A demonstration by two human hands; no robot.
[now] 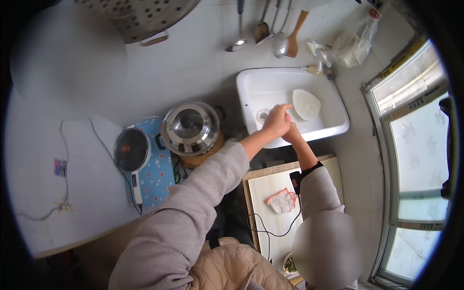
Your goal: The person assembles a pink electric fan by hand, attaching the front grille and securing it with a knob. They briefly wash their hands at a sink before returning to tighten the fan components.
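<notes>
Bowl [306,105] sits toward the right edge of the sink [338,126]: probably light, stiff, slippery; best gripped by its rim. Left hand [277,121] and right hand [291,133] meet, partly curled; anything held is indiscernible.

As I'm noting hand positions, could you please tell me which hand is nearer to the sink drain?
Left: the left hand is just right of the sink drain; the right hand is farther right.

At centre, the left hand [276,122] is partly concealing the right hand [292,134]. A perforated metal pan [147,20] is running off the upper edge; blurred discs [67,63] are covering the upper left and lower right, the latter partly hiding a bowl [285,263] of greens.
</notes>
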